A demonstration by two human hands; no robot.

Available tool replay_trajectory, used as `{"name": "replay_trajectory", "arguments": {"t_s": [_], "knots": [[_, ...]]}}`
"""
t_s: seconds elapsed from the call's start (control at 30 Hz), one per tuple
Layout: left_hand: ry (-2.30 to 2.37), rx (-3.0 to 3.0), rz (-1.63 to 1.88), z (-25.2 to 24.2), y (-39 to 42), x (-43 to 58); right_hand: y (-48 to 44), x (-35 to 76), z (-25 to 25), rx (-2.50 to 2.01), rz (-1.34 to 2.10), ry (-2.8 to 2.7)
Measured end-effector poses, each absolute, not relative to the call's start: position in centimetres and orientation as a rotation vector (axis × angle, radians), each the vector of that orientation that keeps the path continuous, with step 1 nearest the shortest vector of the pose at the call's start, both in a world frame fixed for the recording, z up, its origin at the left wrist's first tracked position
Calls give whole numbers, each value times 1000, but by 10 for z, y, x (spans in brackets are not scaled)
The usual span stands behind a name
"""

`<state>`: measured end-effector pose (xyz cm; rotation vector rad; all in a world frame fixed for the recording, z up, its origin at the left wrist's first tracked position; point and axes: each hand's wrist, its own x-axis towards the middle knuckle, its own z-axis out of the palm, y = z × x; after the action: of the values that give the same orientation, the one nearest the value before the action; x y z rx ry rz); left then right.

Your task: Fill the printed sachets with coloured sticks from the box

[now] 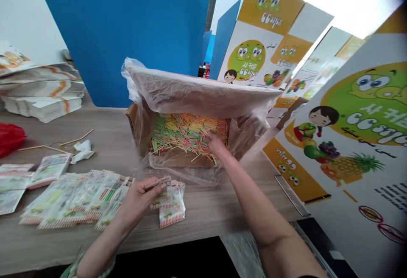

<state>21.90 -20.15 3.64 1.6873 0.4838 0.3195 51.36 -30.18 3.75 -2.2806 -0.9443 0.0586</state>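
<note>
My left hand point(146, 192) pinches the top edge of a small printed plastic packet point(162, 200) between thumb and fingers. Under it on the table lies a short stack of similar packets point(173, 217). Inside a plastic-lined cardboard box point(132, 125) is a heap of thin coloured sticks point(181, 136), green, yellow, orange and pink. My right hand point(214, 143) reaches into the right part of this heap, its fingers curled on some sticks; the fingertips are partly hidden. To the left of my left hand, packets with coloured sticks inside point(79, 197) lie overlapping in a spread.
Bundled packets point(49, 168) lie at the left, near a red plastic bag point(11, 139) and a crumpled white tissue point(82, 150). Behind them rises a pile of flat cartons point(41, 91). A blue panel point(133, 27) stands behind the box, and large printed cartons point(359, 112) line the right.
</note>
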Motion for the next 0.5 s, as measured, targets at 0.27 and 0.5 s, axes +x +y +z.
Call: {"name": "replay_trajectory", "arguments": {"t_s": [0.27,0.5], "knots": [[493,1658,342,31,-204,213,-292,498,19,-2632,171,-992],[483,1673,331,23,-203,210,-260,483,6,-2861,197,-975]]}}
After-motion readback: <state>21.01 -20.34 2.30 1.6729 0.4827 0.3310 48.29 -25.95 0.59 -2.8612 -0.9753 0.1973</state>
